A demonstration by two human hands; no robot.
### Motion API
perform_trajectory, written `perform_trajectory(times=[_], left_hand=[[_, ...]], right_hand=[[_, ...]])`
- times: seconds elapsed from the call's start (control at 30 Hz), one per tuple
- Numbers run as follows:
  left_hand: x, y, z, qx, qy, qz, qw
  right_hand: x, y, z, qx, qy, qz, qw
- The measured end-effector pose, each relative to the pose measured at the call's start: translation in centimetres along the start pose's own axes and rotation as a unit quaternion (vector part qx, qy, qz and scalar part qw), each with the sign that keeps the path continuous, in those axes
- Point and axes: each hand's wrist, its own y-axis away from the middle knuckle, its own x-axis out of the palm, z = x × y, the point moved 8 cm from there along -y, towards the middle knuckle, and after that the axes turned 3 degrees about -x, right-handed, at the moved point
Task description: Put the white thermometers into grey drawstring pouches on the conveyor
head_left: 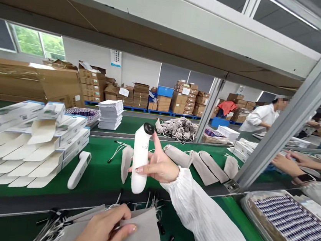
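My right hand (158,166) holds a white forehead thermometer (140,155) upright above the green belt, its fingers wrapped round the handle. My left hand (104,228) is low in the foreground, pinching the top edge of a grey fabric pouch (143,236) that lies on a pile of pouches with drawstrings. A second white thermometer (79,169) lies on the belt to the left. Several grey pouches (201,166) rest on the belt beyond my right arm.
Open white product boxes (27,140) are stacked at the left. A tray of small batteries (296,225) sits at the right, past a metal frame post (288,115). Another person's hands (289,162) work to the right; a person in white stands farther back. Cartons line the back wall.
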Motion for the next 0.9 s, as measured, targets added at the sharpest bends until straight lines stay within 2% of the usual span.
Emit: perform_trajectory(times=[0.13,0.27,0.5,0.67,0.73,0.8,0.9], left_hand=[[-0.9,-0.3,1.0,-0.024,0.036,-0.048,0.998],[-1.6,-0.2,0.9,0.004,0.068,-0.086,0.994],[-2.1,-0.1,0.0,0.028,0.099,-0.109,0.989],[-3.8,0.2,-0.6,0.029,0.094,-0.150,0.984],[-4.6,0.5,-0.6,0.031,0.083,-0.177,0.980],[-5.2,0.7,-0.5,0.028,0.069,-0.201,0.977],[-5.9,0.8,-0.2,0.023,0.065,-0.228,0.971]], right_hand=[[1.1,0.0,-1.5,0.029,0.013,0.025,0.999],[1.4,0.0,-2.4,0.052,-0.008,0.022,0.998],[2.5,0.3,-2.3,0.023,-0.012,0.011,1.000],[2.1,0.0,-2.4,0.043,0.016,-0.005,0.999],[1.7,-0.1,-2.4,0.049,0.046,-0.018,0.998],[1.9,-0.2,-2.4,0.052,0.111,-0.002,0.992],[3.4,0.1,-3.0,0.072,0.249,0.090,0.962]])
